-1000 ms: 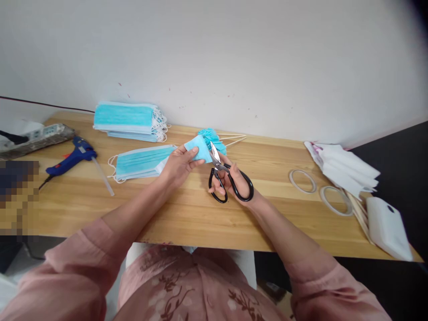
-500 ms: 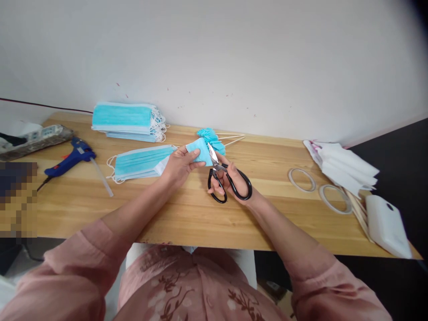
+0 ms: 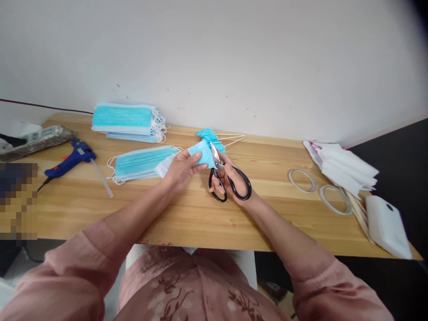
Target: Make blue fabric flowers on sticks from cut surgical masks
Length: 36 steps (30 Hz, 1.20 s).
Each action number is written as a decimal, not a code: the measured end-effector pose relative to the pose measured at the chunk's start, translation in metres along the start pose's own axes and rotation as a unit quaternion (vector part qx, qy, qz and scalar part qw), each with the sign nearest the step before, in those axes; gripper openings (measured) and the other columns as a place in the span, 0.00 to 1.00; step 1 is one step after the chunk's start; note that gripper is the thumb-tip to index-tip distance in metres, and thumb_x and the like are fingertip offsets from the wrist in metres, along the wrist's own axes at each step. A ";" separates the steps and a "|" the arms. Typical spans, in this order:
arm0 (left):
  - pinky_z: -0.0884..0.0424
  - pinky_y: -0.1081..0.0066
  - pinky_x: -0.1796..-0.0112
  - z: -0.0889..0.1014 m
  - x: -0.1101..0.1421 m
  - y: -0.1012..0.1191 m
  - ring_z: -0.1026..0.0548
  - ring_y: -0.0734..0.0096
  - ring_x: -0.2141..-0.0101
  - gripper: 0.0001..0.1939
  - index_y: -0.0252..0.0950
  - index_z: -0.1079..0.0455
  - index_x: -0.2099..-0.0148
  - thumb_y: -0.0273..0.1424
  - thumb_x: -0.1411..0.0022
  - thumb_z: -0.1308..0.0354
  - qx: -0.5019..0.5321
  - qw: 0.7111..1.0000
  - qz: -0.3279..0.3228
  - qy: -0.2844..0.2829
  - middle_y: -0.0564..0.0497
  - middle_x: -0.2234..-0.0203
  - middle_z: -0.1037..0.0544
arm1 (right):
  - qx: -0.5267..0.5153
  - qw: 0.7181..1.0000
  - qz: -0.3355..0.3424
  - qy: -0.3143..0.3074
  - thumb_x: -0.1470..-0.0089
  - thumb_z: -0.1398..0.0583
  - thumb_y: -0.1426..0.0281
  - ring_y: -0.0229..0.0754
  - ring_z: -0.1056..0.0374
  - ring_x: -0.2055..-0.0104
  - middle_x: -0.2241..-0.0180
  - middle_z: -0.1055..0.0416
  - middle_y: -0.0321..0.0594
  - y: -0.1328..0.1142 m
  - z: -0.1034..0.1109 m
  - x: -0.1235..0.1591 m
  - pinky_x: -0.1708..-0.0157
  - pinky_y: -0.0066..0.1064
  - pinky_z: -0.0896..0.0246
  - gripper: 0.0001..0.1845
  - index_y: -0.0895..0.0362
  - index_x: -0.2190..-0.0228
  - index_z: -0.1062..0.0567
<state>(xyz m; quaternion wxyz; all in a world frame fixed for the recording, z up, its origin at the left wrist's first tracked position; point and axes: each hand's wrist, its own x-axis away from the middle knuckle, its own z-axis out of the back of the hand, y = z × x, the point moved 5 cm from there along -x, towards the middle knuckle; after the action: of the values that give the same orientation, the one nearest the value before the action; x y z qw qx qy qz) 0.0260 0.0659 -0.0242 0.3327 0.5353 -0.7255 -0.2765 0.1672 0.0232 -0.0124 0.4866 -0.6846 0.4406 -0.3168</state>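
My left hand [image 3: 183, 168] pinches a small folded piece of light blue mask fabric [image 3: 203, 153] between thumb and fingers. In my right hand [image 3: 236, 180] is a pair of scissors [image 3: 240, 183] with black looped handles, fingers through the loops. The metal blades point up and away from me, right at the fabric's right edge. Beyond them lie blue ruffled fabric flowers [image 3: 207, 134] on thin wooden sticks. A few face masks [image 3: 143, 162] lie flat by my left hand, and a white piece [image 3: 164, 167] shows beside my left wrist.
A thick stack of masks [image 3: 122, 118] sits by the wall. At left are a blue glue gun [image 3: 72, 158] with a glue stick and a power strip [image 3: 43, 136]. At right lie tape rings [image 3: 302, 180], white sheets [image 3: 347, 167], sticks and a white box-like object [image 3: 388, 227].
The blue fabric and my left hand have shifted slightly right and down. The scissor blades look closer together, and the tips have moved a little right.
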 end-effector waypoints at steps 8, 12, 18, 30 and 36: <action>0.22 0.78 0.69 -0.003 0.001 0.001 0.22 0.77 0.72 0.13 0.30 0.22 0.62 0.27 0.50 0.25 -0.001 1.000 -0.001 -0.007 0.52 0.71 0.19 | 0.013 1.000 0.011 0.018 0.42 0.39 0.49 0.31 0.42 0.86 0.80 0.32 0.25 -0.004 -0.001 0.000 0.73 0.32 0.28 0.44 0.54 0.32 0.44; 0.22 0.78 0.69 -0.003 0.001 0.001 0.22 0.77 0.72 0.13 0.31 0.22 0.62 0.28 0.50 0.25 0.001 1.000 -0.003 -0.009 0.52 0.71 0.19 | 0.013 1.000 0.018 0.020 0.41 0.39 0.50 0.31 0.43 0.86 0.80 0.32 0.25 -0.004 -0.001 0.000 0.74 0.31 0.28 0.44 0.54 0.32 0.43; 0.23 0.78 0.69 -0.003 0.001 0.001 0.22 0.77 0.72 0.12 0.31 0.21 0.62 0.27 0.49 0.26 -0.002 1.000 -0.003 -0.010 0.52 0.71 0.19 | 0.014 0.999 0.018 0.027 0.42 0.38 0.49 0.30 0.43 0.86 0.81 0.33 0.24 -0.002 0.000 0.000 0.75 0.31 0.28 0.44 0.54 0.32 0.43; 0.22 0.77 0.69 0.000 -0.001 0.000 0.22 0.76 0.71 0.16 0.30 0.21 0.61 0.29 0.52 0.24 0.005 1.000 -0.008 -0.014 0.51 0.70 0.18 | 0.011 0.999 0.022 0.030 0.41 0.38 0.49 0.30 0.43 0.86 0.81 0.32 0.24 0.000 0.003 0.000 0.76 0.30 0.28 0.44 0.55 0.33 0.42; 0.22 0.78 0.70 0.000 -0.001 0.000 0.22 0.76 0.71 0.16 0.30 0.21 0.61 0.29 0.52 0.24 0.006 1.000 -0.009 -0.017 0.50 0.69 0.17 | 0.019 0.999 0.032 0.031 0.41 0.38 0.49 0.29 0.44 0.86 0.81 0.33 0.24 0.000 0.002 0.001 0.77 0.29 0.29 0.43 0.55 0.32 0.42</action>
<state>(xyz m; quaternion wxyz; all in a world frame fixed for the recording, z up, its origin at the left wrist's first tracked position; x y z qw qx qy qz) 0.0265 0.0672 -0.0248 0.3147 0.5394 -0.7277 -0.2838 0.1697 0.0238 -0.0127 0.4953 -0.6509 0.4711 -0.3302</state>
